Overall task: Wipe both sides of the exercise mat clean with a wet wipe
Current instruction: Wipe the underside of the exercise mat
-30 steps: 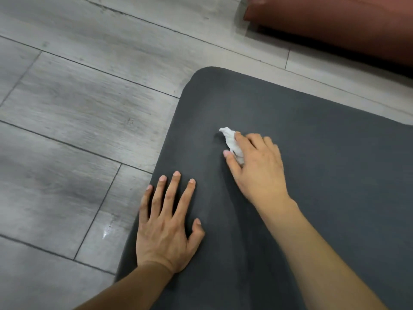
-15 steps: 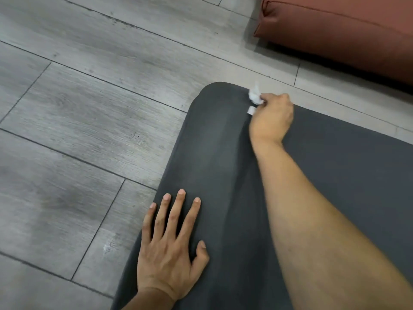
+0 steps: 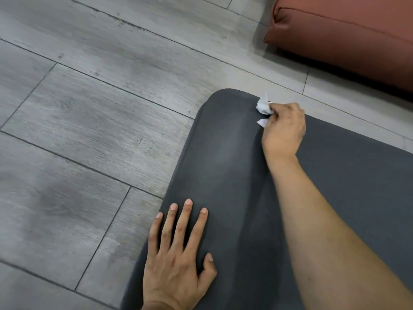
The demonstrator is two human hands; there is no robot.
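Observation:
A dark grey exercise mat (image 3: 223, 157) lies flat on the floor, its rounded corner at upper centre. My right hand (image 3: 285, 128) reaches to the mat's far edge and grips a crumpled white wet wipe (image 3: 263, 107), which sticks out past my curled fingers onto the mat. Flat on the mat near its left edge lies my left hand (image 3: 178, 256), fingers spread and straight, pressing down. A faint damp streak runs along the mat between the two hands.
Grey wood-look floor planks (image 3: 89, 119) surround the mat on the left and far side. A reddish-brown cushion (image 3: 348, 36) lies on the floor at the upper right, just beyond the mat's far edge.
My right hand has slid the wipe from the middle of the mat out to its far edge, where it has stayed for the last half second. My left hand has stayed pressed in place.

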